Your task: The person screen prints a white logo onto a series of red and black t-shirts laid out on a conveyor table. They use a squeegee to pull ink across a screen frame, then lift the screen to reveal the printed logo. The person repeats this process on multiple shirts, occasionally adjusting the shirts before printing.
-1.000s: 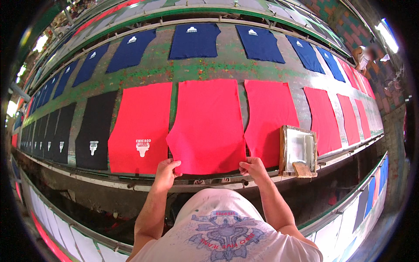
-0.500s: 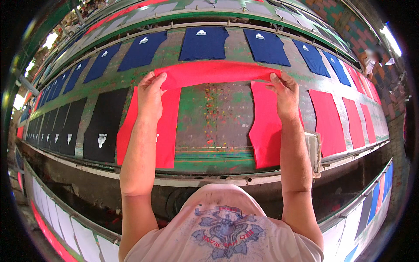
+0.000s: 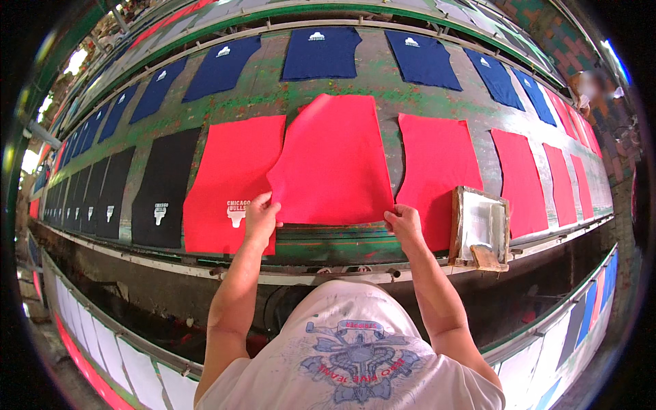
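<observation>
Table, long and green, laid with rows of navy, black and red cloth panels. Red cloth panel flat at the middle, overlapping a printed red panel on its left. Wooden printing screen at the near edge, right. Left hand and right hand pinched on the red cloth panel's near corners.

Your head camera looks steeply down from above onto the long worktop, close over its near edge.
</observation>
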Motion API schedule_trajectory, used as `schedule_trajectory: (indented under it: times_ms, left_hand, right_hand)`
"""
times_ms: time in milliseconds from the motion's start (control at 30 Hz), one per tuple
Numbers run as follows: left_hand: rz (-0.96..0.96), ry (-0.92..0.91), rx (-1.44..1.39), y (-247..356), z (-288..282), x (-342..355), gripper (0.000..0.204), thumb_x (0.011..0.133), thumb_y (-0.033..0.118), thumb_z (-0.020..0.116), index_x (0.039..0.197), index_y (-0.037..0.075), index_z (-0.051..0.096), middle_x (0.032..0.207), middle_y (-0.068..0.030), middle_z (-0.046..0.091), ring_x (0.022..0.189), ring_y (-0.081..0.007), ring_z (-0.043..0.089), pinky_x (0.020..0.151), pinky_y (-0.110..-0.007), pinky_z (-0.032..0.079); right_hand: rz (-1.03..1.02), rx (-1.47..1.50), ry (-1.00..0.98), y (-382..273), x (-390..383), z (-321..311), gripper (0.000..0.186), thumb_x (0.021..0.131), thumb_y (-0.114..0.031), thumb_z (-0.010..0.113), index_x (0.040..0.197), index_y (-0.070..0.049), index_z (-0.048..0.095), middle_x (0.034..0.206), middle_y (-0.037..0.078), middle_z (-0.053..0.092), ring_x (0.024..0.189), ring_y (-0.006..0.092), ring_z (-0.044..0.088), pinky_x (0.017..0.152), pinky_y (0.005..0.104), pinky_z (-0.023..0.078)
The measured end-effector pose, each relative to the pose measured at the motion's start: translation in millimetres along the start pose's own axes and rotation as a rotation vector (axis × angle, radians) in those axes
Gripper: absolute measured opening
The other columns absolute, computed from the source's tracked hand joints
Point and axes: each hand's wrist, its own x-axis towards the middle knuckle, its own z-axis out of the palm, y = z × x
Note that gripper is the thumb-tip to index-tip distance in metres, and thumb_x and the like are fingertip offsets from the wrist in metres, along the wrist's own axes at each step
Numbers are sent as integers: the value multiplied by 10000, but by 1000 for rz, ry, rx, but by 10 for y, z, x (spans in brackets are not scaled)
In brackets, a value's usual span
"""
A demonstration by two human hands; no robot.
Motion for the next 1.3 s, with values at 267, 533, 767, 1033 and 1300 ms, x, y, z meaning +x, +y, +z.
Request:
schedule_trajectory:
  times_ms: [267, 533, 767, 1033, 1300]
  left_hand:
    - [78, 63, 144, -151, -70, -45, 511, 1017, 20, 741, 1512, -22, 624, 1005, -83, 753, 763, -122, 703, 546, -295, 631]
    - [59, 15, 401, -141, -275, -423, 628, 996, -9, 742, 1597, 24, 562, 895, -63, 714, 737, -107, 679, 605, -324, 623]
    - [462, -18, 662, -451, -252, -496, 412, 917, -16, 778, 1328, 12, 772, 1190, -206, 780, 1098, -368, 753, 995, -440, 599]
    - [402, -13, 719, -406, -377, -643, 483, 870, -3, 788, 1348, -40, 733, 1278, -239, 727, 1189, -398, 719, 1068, -455, 578]
    - [510, -6, 804, -604, -340, -693, 561, 863, -11, 790, 1413, -37, 684, 1314, -228, 687, 1260, -409, 671, 1113, -468, 553]
  right_hand:
    - [-272, -255, 51, -14, -43, 0, 563, 968, -44, 751, 1525, -75, 678, 892, 87, 765, 716, 131, 686, 666, 345, 564]
    - [-74, -203, -137, -3, -511, -28, 231, 1009, -34, 717, 1208, -25, 835, 903, 78, 799, 730, 128, 683, 691, 338, 568]
    - [-191, -537, 45, 130, -495, 77, 208, 941, -174, 801, 1109, -64, 856, 981, 159, 836, 925, 293, 822, 815, 411, 615]
    - [-137, -534, 39, 53, -640, -56, 194, 923, -174, 798, 1080, -88, 872, 1013, 169, 837, 960, 326, 823, 842, 421, 628]
    - [-140, -593, 72, 200, -687, 38, 194, 919, -190, 794, 1073, -107, 877, 1039, 137, 844, 989, 328, 815, 869, 434, 632]
